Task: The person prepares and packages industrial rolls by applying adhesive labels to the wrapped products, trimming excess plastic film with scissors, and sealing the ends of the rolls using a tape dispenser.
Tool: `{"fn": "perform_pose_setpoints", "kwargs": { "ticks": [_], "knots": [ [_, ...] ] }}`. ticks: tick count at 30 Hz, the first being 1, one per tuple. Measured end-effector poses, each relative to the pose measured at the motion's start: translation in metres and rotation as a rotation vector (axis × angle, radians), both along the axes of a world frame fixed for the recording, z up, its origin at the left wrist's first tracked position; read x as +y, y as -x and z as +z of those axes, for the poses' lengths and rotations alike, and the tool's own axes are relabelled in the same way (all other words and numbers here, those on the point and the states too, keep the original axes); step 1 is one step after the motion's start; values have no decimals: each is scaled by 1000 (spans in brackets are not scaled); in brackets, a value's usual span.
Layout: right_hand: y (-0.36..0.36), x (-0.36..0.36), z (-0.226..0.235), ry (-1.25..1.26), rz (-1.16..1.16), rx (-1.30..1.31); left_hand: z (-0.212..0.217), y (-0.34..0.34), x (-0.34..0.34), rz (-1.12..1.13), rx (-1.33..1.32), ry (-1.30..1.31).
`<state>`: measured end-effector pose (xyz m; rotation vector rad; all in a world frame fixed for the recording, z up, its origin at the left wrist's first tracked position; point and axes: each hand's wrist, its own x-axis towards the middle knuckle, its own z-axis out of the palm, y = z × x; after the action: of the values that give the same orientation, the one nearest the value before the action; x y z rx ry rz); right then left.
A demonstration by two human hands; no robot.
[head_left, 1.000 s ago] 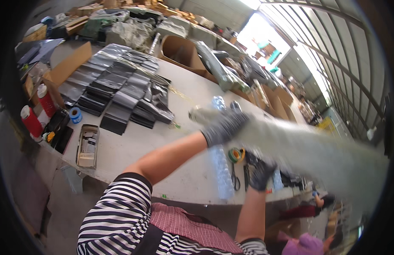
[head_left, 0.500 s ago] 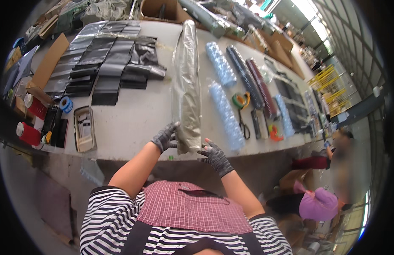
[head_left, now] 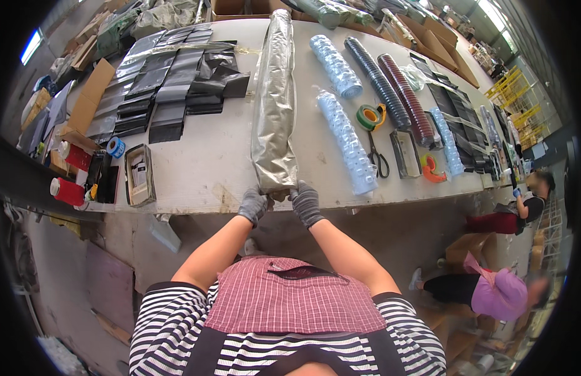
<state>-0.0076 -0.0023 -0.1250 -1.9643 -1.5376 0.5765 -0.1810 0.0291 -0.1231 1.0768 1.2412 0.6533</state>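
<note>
left grip + right grip curled closed on silver roll's near-end corners, prob for tension | roll's straight ahead, on bench | blue roll off right, likely for elbow room

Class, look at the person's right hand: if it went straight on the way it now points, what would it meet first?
The right hand would first meet the near end of the silvery wrapped roll; the two look in contact, though depth is hard to judge.
</note>
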Motion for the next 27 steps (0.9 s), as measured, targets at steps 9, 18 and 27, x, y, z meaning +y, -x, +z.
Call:
{"fn": "perform_pose_setpoints", "kwargs": {
  "ticks": [9, 18, 27],
  "knots": [
    [-62, -90, -21, 172, -62, -41, 3, 63, -10, -362, 309, -60],
    [-151, -88, 1, 569, 247, 790, 51, -72, 56, -266, 828, -825],
    [-166, 14, 130, 245, 295, 644, 54, -82, 27, -379, 1010, -810]
  ]
}}
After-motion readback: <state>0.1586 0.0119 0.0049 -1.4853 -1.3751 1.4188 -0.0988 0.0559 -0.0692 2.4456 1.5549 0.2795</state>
